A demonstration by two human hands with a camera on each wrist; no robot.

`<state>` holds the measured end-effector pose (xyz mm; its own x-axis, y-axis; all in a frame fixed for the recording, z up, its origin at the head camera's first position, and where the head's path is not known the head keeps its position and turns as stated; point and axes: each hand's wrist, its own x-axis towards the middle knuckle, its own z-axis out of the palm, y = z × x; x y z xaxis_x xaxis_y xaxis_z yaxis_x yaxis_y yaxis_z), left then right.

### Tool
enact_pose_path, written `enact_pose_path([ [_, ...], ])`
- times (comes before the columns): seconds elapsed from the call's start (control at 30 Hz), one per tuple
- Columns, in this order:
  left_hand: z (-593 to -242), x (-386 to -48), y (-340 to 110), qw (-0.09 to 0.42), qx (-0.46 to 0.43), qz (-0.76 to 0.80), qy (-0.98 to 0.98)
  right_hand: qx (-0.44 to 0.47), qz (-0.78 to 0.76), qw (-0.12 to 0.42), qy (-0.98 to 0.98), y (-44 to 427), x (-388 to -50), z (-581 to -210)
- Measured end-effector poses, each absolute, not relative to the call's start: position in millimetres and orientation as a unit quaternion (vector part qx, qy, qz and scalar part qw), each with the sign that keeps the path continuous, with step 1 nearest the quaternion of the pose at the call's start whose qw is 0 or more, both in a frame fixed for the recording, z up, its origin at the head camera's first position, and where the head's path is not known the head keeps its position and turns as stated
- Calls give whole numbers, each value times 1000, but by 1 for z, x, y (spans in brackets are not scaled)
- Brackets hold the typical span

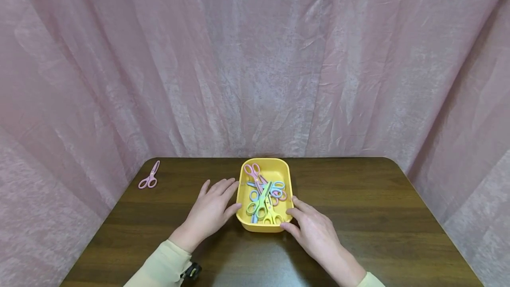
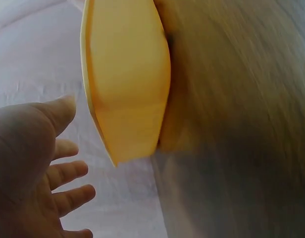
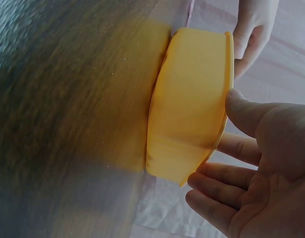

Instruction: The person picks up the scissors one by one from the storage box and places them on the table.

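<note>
A yellow plastic bin (image 1: 265,229) stands on the table near its far edge, holding several children's scissors in pink, blue, green and yellow. Green-handled scissors (image 1: 260,203) lie on top of the pile, beside yellow scissors (image 1: 272,214). My right hand (image 1: 316,231) grips the bin's near right corner, thumb at the front rim and fingers along the right side. On the left side my left hand (image 1: 209,214) has its fingers spread, close to the bin wall. The left wrist view shows a gap between that hand's thumb and the bin.
One pair of pink scissors (image 1: 150,177) lies apart at the table's far left. The dark wooden table (image 1: 358,198) has rounded far corners. Behind it hangs a pink velvety curtain (image 1: 259,56). A dark watch-like band (image 1: 192,271) is at the left wrist.
</note>
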<state>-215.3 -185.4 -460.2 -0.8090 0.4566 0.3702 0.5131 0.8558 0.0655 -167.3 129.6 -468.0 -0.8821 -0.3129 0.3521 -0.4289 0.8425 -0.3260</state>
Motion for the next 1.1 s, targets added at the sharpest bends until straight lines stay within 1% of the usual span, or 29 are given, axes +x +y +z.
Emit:
enact_pose_path([
  [0.27,-458,-211,-162,147,-280,-91,-944,195,202,138,-950,130,-168,-468],
  [0.53,-458,-211,-142,152,-316,-92,-932,197,203,140,-949,130,-168,-469],
  [0.73,-459,-212,-130,152,-325,-80,-930,199,205,144,-947,130,-168,-468],
  [1.1,-462,-213,-116,136,-324,-47,-935,201,208,144,-946,130,-168,-468],
])
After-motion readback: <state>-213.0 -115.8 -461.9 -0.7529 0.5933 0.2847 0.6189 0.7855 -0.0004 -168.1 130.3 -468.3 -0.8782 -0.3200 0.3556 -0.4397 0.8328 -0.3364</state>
